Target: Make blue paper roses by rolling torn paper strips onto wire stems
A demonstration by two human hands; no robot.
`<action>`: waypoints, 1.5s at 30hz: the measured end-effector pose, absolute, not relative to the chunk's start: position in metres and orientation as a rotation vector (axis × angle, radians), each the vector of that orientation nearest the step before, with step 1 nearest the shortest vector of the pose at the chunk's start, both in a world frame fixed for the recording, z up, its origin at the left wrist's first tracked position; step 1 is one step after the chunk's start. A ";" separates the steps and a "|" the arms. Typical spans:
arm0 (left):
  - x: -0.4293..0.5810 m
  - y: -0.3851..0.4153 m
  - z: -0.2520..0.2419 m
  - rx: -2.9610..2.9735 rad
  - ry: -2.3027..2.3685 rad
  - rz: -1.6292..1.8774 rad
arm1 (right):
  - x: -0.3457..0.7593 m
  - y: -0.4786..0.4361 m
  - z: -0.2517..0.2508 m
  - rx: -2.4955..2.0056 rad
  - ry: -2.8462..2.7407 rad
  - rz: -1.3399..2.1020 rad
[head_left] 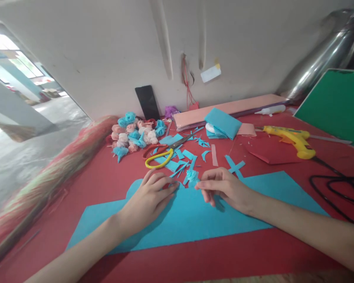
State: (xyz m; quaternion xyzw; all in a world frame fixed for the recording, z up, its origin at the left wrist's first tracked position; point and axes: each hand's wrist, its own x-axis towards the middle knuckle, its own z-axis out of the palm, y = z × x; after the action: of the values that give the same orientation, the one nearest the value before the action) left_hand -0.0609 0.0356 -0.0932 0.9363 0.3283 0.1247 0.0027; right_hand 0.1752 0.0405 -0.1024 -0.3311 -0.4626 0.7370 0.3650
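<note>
My right hand (221, 186) is closed in a pinch on the base of a small ruffled blue paper flower (191, 177). My left hand (155, 196) is beside it, fingers bent and tips together at a narrow pointed strip of blue crepe paper (181, 185); their undersides are hidden. Whether this strip joins the flower I cannot tell. Beneath both hands a wide blue crepe paper sheet (188, 220) lies spread. Just beyond the hands are scissors (165, 153) with yellow and red handles, blades apart, among blue paper scraps (190, 155).
Finished paper flowers (134, 133) in blue, pink and white are heaped at back left, by a leaning phone (147, 102). A folded blue paper packet (223, 122) sits at the back. On the right are a yellow glue gun (292, 139), its black cord (336, 184) and a green board (336, 104).
</note>
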 end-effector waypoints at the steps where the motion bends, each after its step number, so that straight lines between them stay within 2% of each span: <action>1: -0.061 0.037 -0.093 2.929 1.026 0.415 | 0.176 0.041 -0.103 -0.847 -1.192 1.897; 16: -0.056 0.054 -0.105 2.823 1.054 0.725 | 0.181 0.039 -0.106 -0.757 -1.174 1.857; 45: -0.055 0.054 -0.101 2.398 1.263 0.789 | 0.177 0.038 -0.102 -0.785 -1.156 1.857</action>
State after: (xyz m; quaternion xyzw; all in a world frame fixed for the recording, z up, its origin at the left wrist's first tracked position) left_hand -0.0548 0.0538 -0.1007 0.8388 0.4418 0.2760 0.1585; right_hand 0.1767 0.0382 -0.1024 -0.3100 -0.4565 0.7333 0.3973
